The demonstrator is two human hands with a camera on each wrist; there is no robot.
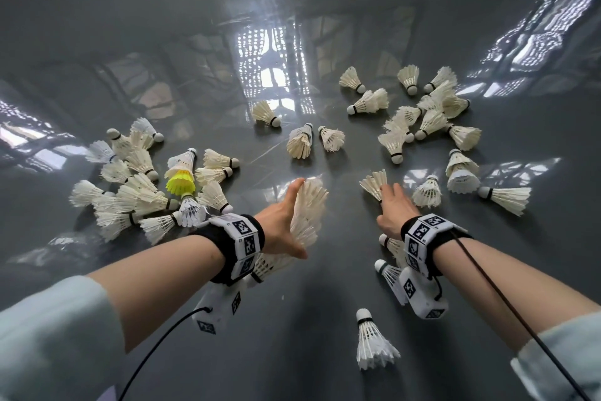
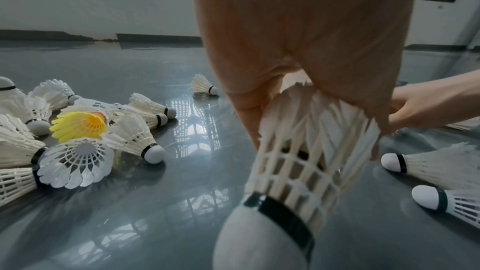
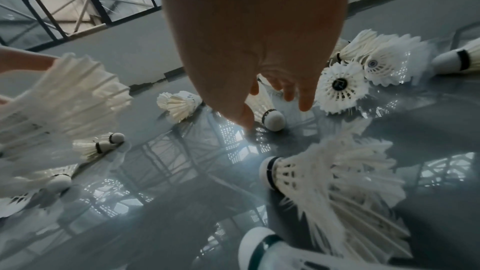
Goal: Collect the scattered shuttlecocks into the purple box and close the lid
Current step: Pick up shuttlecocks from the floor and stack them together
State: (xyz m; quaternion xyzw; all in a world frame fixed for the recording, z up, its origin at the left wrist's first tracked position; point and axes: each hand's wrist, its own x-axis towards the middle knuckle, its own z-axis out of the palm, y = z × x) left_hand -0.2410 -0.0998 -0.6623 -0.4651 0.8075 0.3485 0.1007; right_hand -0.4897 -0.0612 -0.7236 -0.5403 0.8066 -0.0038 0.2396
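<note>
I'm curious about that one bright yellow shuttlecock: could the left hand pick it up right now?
Probably not as things stand: the left hand already holds a stack of white shuttlecocks, and the yellow shuttlecock lies wedged among white ones off to its left.

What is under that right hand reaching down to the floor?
Under the right hand lies one white shuttlecock on the grey floor, its cork tip showing below the spread fingers. The palm covers most of its feathers, so whether the fingers actually touch it is unclear.
</note>
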